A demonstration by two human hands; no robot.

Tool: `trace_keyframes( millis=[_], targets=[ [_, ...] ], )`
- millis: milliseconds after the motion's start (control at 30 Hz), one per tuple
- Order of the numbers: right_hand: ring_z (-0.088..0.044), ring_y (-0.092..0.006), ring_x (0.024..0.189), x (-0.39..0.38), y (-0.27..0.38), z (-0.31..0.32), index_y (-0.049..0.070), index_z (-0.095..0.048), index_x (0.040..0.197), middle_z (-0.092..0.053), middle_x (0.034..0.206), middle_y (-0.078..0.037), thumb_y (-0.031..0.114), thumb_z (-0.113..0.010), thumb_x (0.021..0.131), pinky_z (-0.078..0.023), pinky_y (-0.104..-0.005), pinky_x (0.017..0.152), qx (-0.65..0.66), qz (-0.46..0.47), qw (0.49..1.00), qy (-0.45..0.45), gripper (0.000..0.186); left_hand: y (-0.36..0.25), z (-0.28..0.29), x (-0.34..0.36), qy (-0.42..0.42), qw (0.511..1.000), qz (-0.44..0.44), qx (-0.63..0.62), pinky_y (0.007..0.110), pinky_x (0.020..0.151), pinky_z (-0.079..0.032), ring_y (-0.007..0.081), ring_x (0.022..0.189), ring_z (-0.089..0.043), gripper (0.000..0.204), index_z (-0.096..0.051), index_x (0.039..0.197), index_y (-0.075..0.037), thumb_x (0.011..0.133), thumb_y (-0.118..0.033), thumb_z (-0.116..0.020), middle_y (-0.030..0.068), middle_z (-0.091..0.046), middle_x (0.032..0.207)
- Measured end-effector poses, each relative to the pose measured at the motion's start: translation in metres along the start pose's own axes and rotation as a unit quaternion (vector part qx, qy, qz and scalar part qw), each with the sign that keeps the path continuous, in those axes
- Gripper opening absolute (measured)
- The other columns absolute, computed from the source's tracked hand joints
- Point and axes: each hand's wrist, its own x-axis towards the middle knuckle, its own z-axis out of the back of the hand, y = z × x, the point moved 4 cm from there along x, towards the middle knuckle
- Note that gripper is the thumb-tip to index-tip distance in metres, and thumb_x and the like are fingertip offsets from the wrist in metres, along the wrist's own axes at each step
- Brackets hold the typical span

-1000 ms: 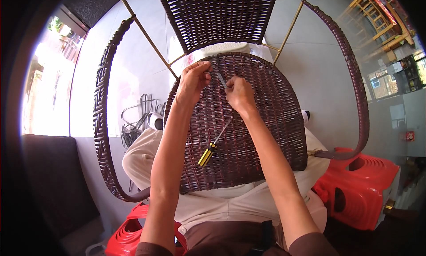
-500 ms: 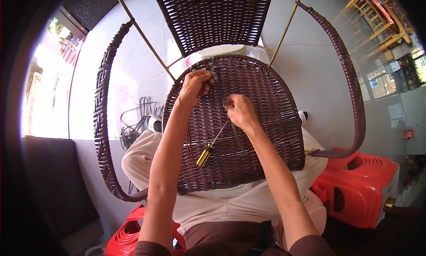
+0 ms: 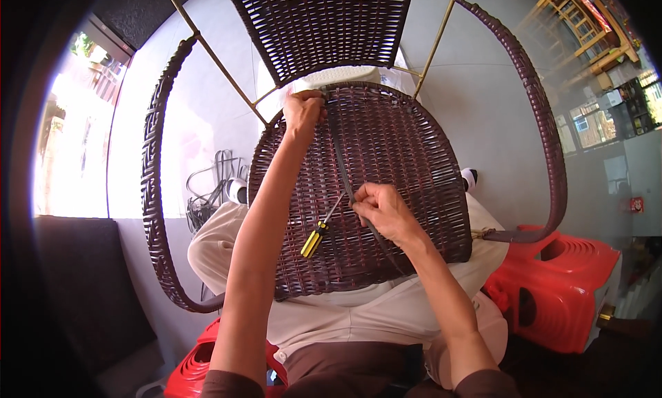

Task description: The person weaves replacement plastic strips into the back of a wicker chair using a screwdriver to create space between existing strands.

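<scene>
A dark brown woven chair seat [image 3: 407, 150] lies across my lap. A long, flat grey-brown weaving strip [image 3: 338, 150] runs down over it from the far rim. My left hand [image 3: 303, 112] is closed at that rim, pinching the strip's upper part; its fingertips are partly hidden. Lower down, right of the seat's middle, my right hand [image 3: 383, 210] pinches the same strip between thumb and fingers, and the tail hangs past it toward the near edge. Left of my right hand, a screwdriver [image 3: 314, 240] with a yellow-and-black handle rests on the weave, its shaft pointing at the strip.
The chair's woven backrest [image 3: 321, 33] stands beyond the seat, between brass-coloured rods. Wrapped armrests curve round on the left [image 3: 153, 157] and right [image 3: 545, 122]. Loose strips [image 3: 207, 198] lie piled on the floor at left. Red plastic stools [image 3: 558, 288] stand right and lower left.
My right hand has slid down along the strip toward me. My left hand has moved up to the seat's far rim. More strip stretches between them.
</scene>
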Motion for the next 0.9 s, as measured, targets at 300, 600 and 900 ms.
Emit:
trace_keyframes(
  millis=[300, 600, 900],
  targets=[
    [-0.049, -0.0084, 0.049, -0.011, -0.016, -0.013, -0.004, -0.058, 0.079, -0.056, 0.06, -0.005, 0.001, -0.059, 0.079, -0.041, -0.0245, 0.047, 0.05, 0.021, 0.998, -0.023, 0.005, -0.006, 0.0, 0.004, 0.019, 0.985, -0.021, 0.168, 0.034, 0.058, -0.046, 0.0189, 0.057, -0.057, 0.026, -0.063, 0.068, 0.004, 0.067, -0.022, -0.058, 0.0112, -0.058, 0.059],
    [-0.046, -0.0064, 0.048, -0.014, -0.017, -0.015, -0.004, -0.056, 0.076, -0.056, 0.059, -0.004, 0.0, -0.057, 0.081, -0.038, -0.0231, 0.044, 0.067, 0.021, 0.997, -0.033, 0.006, -0.003, 0.005, 0.016, 0.047, 0.971, -0.046, 0.228, 0.032, 0.056, -0.045, 0.0179, 0.053, -0.053, 0.024, -0.06, 0.062, 0.007, 0.067, -0.017, -0.062, 0.0121, -0.056, 0.056],
    [-0.051, -0.0079, 0.05, -0.056, -0.024, -0.041, -0.003, -0.054, 0.078, -0.055, 0.057, -0.004, 0.0, -0.056, 0.082, -0.039, -0.0228, 0.045, 0.099, -0.026, 0.994, 0.039, 0.006, 0.016, 0.005, 0.02, -0.06, 0.984, -0.07, 0.151, 0.028, 0.058, -0.048, 0.0168, 0.057, -0.057, 0.016, -0.069, 0.073, -0.001, 0.066, -0.014, -0.063, 0.0099, -0.062, 0.062]
  ],
)
